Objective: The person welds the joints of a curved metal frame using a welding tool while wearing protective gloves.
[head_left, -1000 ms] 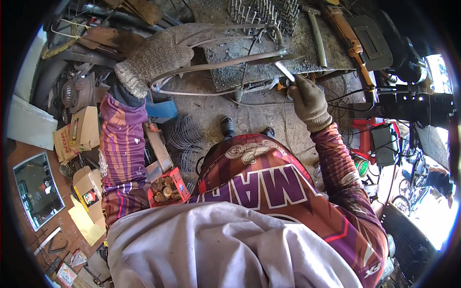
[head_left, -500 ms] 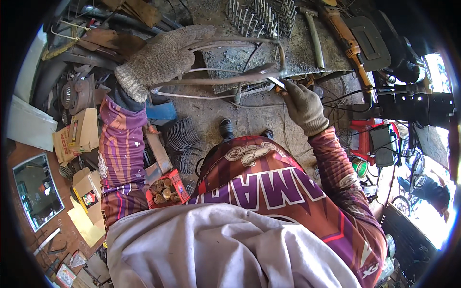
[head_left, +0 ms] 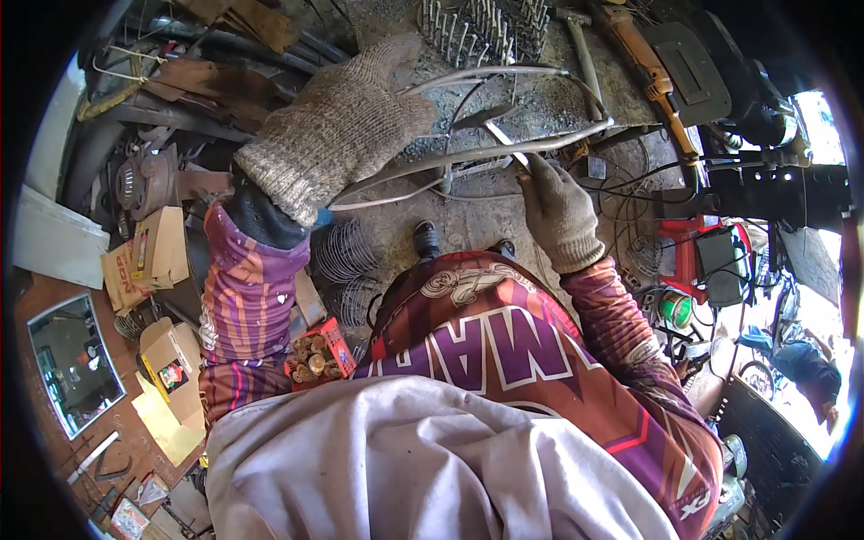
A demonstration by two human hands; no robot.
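Observation:
My left hand (head_left: pixel 346 126), in a thick grey-brown knitted glove, is closed round a bent metal rod frame (head_left: pixel 490 151) and holds it over the bench edge. The frame's long rods reach to the right and join at a curved end. My right hand (head_left: pixel 558 211), in a thinner grey glove, grips a slim tool that looks like a chipping hammer, with a pale flat shaft (head_left: pixel 504 139) and a dark pointed head (head_left: pixel 483 117). Its shaft passes behind a rod of the frame. My left fingertips are hidden by the glove's bulk.
On the metal bench (head_left: pixel 540 94) are a rack of upright bolts (head_left: pixel 481 36), a hammer (head_left: pixel 585 63) and an orange angle grinder (head_left: pixel 652 76). Wire coils (head_left: pixel 346 252) and a red crate of round metal parts (head_left: pixel 319 355) stand at left. Cables run at right; a person (head_left: pixel 805 369) is outside.
My left hand has shifted right and tilted, carrying the metal frame to the right. My right hand has dropped slightly toward me, still gripping the tool.

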